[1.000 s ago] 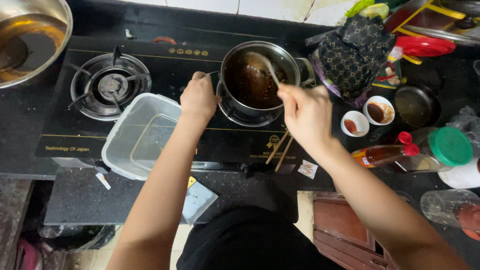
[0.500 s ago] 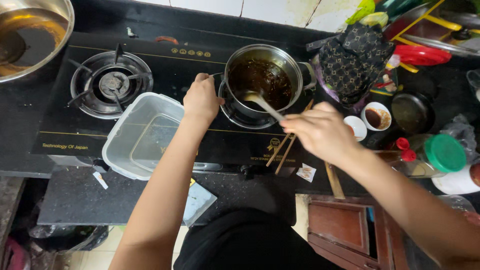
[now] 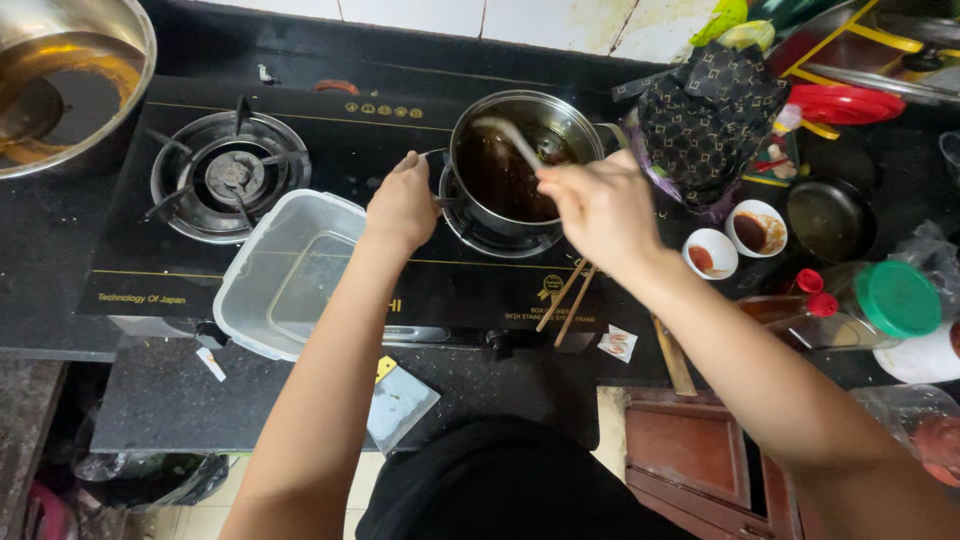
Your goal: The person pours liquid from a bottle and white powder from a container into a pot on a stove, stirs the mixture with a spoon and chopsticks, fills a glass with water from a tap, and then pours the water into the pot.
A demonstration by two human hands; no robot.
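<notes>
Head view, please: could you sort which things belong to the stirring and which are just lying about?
In use:
left hand on the pot's side
steel pot of dark liquid
spoon in right hand

Lying about:
plastic container
chopsticks
two sauce bowls
green-lidded jar

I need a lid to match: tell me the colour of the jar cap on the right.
Green cap, clearest in the head view.

head cam | looks steeply down | close over stove (image 3: 300, 130)

Pot (image 3: 520, 165) on burner (container (image 3: 290, 275) lies left).
</notes>
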